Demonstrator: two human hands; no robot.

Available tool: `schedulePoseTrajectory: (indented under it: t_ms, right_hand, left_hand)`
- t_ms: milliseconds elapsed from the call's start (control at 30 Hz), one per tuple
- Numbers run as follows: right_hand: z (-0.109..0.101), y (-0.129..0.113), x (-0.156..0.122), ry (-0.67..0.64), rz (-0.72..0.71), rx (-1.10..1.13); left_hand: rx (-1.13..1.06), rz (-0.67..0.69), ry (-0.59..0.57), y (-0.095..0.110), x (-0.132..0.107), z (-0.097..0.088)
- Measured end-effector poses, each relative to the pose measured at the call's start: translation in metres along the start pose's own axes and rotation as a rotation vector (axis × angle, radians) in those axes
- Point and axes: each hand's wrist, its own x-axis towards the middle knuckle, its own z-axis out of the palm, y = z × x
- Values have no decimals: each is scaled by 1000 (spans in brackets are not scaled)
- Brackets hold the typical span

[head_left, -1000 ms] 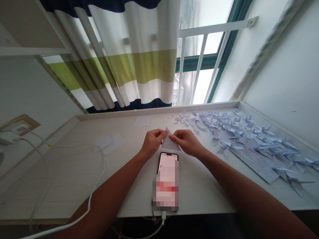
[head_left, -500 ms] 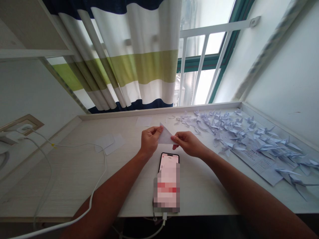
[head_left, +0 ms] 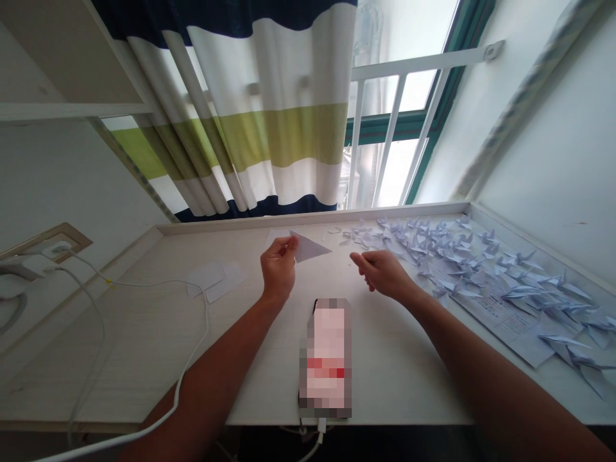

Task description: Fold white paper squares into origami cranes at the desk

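Observation:
My left hand (head_left: 279, 265) pinches a white paper triangle (head_left: 312, 249) between thumb and fingers, just above the desk. The triangle's long point reaches to the right, toward my other hand. My right hand (head_left: 380, 271) is apart from the paper, its thumb pressed against curled fingers with nothing visible in them. Below the hands, a phone (head_left: 330, 359) lies on the desk, its screen blurred out and a white cable (head_left: 321, 427) plugged into its lower end.
Many folded paper cranes (head_left: 462, 256) cover the desk's right side, some on a printed sheet (head_left: 500, 321). Loose paper squares (head_left: 226, 282) lie to the left. A white cord (head_left: 208, 314) crosses my left forearm. A curtain (head_left: 289, 83) and white railing (head_left: 399, 69) stand behind the desk (head_left: 144, 321).
My right hand has let go of the paper triangle and moved right. My left hand has shifted slightly left with the triangle, whose point now faces right. The view has shifted a little.

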Motion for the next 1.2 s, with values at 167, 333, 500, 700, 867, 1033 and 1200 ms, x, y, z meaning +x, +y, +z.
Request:
schedulePoseTrajectory:
  t_ms: [167, 333, 500, 700, 867, 1033, 1200]
  right_hand:
    - [7, -13, -3, -193, 103, 636]
    - [11, -17, -5, -29, -21, 686]
    - [10, -10, -3, 1, -67, 611]
    - [15, -12, -5, -42, -81, 570]
    - [17, -13, -6, -48, -57, 583]
    - [16, -10, -4, 54, -61, 625]
    - [15, -7, -2, -3, -104, 671]
  left_hand:
    - [243, 491, -253, -3, -12, -3]
    - [326, 650, -477, -3, -21, -2]
    - [115, 212, -379, 1, -23, 6]
    - [-7, -131, -415, 2, -25, 13]
    - [-30, -174, -390, 5, -24, 12]
    - [-27, -176, -419, 8, -24, 12]
    - [-88, -224, -359, 8, -22, 12]
